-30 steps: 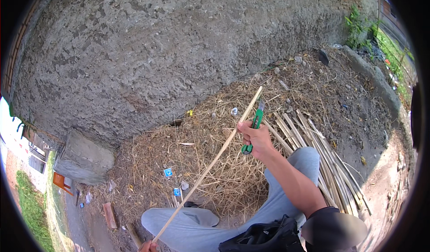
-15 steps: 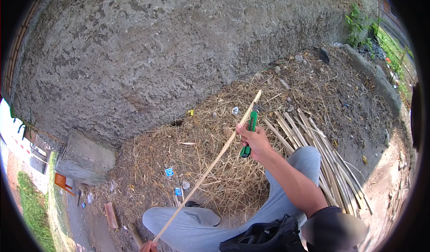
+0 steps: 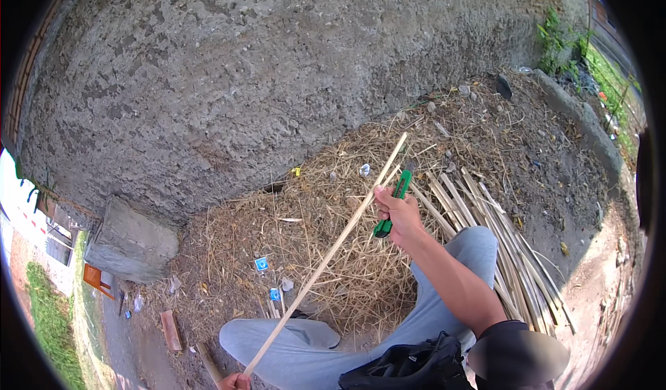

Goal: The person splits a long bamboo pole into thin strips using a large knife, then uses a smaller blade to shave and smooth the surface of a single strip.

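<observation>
A long pale bamboo strip (image 3: 326, 258) slants across in front of me, from the lower left up to the middle. Its lower end is in my left hand (image 3: 236, 382), closed around it at the bottom edge and partly cut off. My right hand (image 3: 400, 217) is closed on a green utility knife (image 3: 404, 184), which points upward just right of the strip. The right thumb lies at the strip's edge. A thin sliver stands slightly apart from the strip near the knife's head. Whether the blade touches the wood is too small to tell.
Several cut strips (image 3: 485, 241) lie in a bundle right of my knee. Straw-like shavings (image 3: 368, 279) cover the ground between my legs. A rough grey wall (image 3: 263, 78) rises ahead. At the left stand a concrete block (image 3: 135, 244) and an orange object (image 3: 97, 279); a brick (image 3: 171, 330) lies nearby.
My right hand and the knife have shifted slightly right and down, with the knife head farther from the strip. The strip's upper end has risen a little, and my left hand has moved slightly right.
</observation>
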Available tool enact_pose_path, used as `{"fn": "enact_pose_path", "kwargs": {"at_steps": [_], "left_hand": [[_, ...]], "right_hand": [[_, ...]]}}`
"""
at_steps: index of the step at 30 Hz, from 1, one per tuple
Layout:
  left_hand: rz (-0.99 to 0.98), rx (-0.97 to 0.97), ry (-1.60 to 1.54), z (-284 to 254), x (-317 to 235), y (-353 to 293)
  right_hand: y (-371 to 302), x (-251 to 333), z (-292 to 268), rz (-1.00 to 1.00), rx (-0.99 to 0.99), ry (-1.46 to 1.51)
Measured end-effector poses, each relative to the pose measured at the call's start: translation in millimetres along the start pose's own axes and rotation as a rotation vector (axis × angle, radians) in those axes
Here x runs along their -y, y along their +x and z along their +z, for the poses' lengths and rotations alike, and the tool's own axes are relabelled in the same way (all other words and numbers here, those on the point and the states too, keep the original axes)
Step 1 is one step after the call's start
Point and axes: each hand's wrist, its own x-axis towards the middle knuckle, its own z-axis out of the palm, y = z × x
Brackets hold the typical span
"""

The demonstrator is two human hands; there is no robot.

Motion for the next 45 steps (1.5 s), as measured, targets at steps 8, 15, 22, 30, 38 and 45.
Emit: {"fn": "enact_pose_path", "kwargs": {"at_steps": [8,15,22,30,38,45], "left_hand": [[-0.059,0.008,-0.014,3.9,-8.9,0.4],[-0.199,0.08,-0.218,11.2,10.0,-3.5],[-0.534,0.473,-0.513,9.2,46.1,-5.4],[-0.723,0.339,-0.655,20.2,70.5,-12.4],[-0.701,0.376,-0.679,18.8,66.9,-12.6],[-0.612,0.394,-0.629,17.7,66.2,-12.2]], "right_hand": [[1.9,-10.2,0.8,-0.017,-0.039,-0.011],[-9.6,-13.0,10.2,-0.11,-0.004,0.051],[-21.6,8.3,13.9,-0.17,0.196,-0.116],[-22.8,14.3,7.4,-0.195,0.164,-0.315],[-23.3,21.3,9.1,-0.154,0.187,-0.46],[-18.9,25.6,3.4,0.074,0.278,-0.186]]}}
